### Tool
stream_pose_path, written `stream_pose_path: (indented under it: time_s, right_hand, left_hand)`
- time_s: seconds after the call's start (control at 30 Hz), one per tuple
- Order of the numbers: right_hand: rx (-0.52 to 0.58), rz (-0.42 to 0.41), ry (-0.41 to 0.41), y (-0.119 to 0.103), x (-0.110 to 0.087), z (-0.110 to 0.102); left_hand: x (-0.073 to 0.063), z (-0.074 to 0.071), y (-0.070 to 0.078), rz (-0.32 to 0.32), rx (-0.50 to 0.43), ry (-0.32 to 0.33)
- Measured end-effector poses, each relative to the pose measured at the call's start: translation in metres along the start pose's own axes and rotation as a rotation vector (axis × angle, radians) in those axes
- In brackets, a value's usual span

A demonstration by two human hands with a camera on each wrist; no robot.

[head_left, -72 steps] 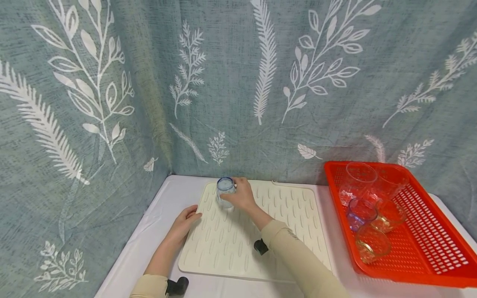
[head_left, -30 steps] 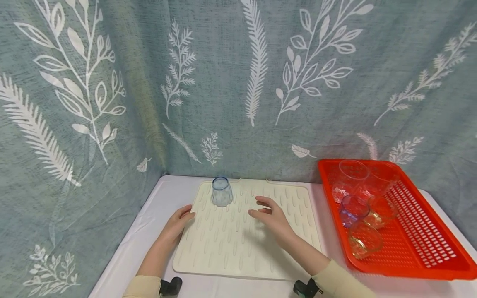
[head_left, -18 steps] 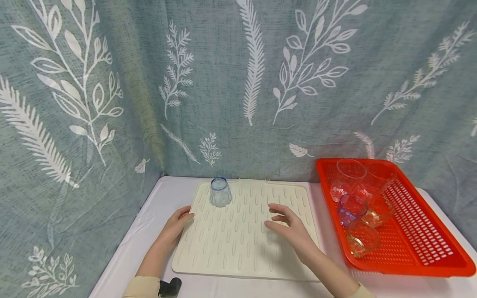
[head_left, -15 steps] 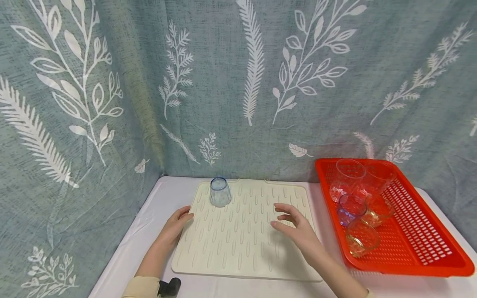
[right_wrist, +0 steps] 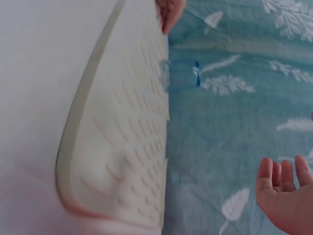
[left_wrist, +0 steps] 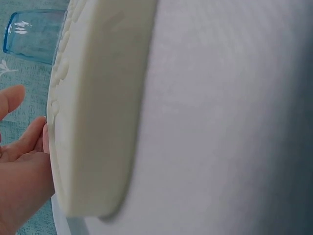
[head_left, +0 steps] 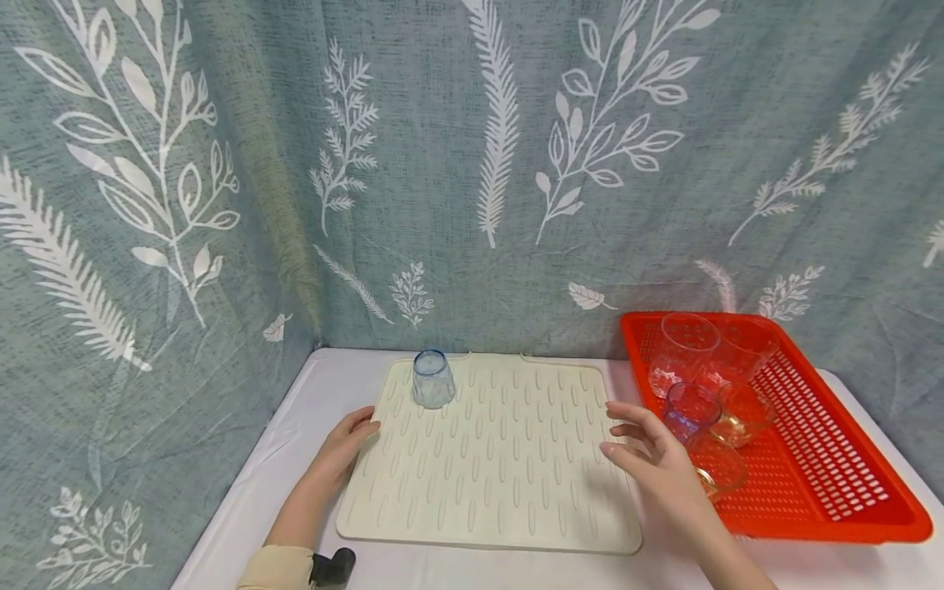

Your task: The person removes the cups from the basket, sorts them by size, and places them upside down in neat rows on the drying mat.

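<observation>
A blue-rimmed clear glass (head_left: 433, 380) stands at the back left of a cream, ridged drying mat (head_left: 509, 459). My left hand (head_left: 342, 445) rests at the mat's left edge, fingers loosely bent and gripping nothing. Above the mat's right side my right hand (head_left: 659, 467) hovers with thumb and fingers apart, holding nothing, close to the red basket (head_left: 804, 512). Inside the basket stand a tall clear glass (head_left: 682, 356), a purple-tinted glass (head_left: 690, 407), an amber-tinted glass (head_left: 743, 418) and others. The right hand partly hides the nearest amber-tinted glass (head_left: 723, 471).
A white cloth (head_left: 435, 569) covers the table under the mat and basket. Blue-green curtains (head_left: 442, 180) with white leaf prints hang directly behind and on the left. The basket's raised rim stands just right of the mat.
The right hand let go of the blue-rimmed glass, leaving it standing on the mat, and moved right to the basket. The left hand stays by the mat's left edge.
</observation>
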State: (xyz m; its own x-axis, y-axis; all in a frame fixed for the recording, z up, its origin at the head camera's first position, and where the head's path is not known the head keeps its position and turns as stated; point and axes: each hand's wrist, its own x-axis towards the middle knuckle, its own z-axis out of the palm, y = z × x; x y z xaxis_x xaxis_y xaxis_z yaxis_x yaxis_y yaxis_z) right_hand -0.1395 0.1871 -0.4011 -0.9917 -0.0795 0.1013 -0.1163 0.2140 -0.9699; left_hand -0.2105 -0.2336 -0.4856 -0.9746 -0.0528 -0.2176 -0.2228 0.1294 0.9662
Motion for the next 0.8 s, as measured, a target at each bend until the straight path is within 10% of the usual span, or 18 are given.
stream_pose_path:
  time_s: [0.8]
  right_hand:
    - [-0.348, 0.186, 0.200, 0.028, -0.001, -0.117]
  left_hand:
    - [0.000, 0.000, 0.001, 0.001, 0.008, -0.002]
